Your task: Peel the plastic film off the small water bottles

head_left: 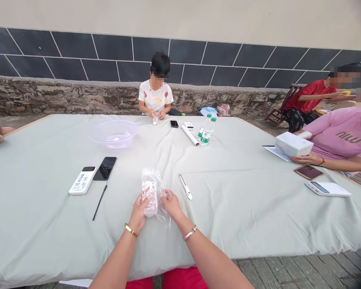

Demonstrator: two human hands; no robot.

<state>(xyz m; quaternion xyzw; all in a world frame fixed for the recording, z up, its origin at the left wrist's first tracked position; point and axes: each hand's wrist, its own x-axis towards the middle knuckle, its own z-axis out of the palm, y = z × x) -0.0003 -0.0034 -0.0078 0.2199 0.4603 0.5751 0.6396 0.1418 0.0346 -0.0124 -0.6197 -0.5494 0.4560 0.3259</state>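
Note:
A stack of cards or labels with red and white print (149, 190) lies inside a clear plastic bag (150, 173), close to the table's near side. My left hand (140, 209) is closed round the lower left of this packet, thumb on top. With finger and thumb my right hand (170, 201) pinches the loose plastic on the packet's right side. A white utility knife (185, 187) rests on the cloth just right of my hands. Left of them are a black phone (105, 168) with a wrist strap and a white power bank (82, 180).
A translucent purple basin (114, 134) stands far left. Two water bottles (207, 131) and a white roll (190, 135) lie beyond the knife. One person (156, 94) sits opposite; another (337, 138) at right holds a white box (294, 143), near a white scale (327, 189).

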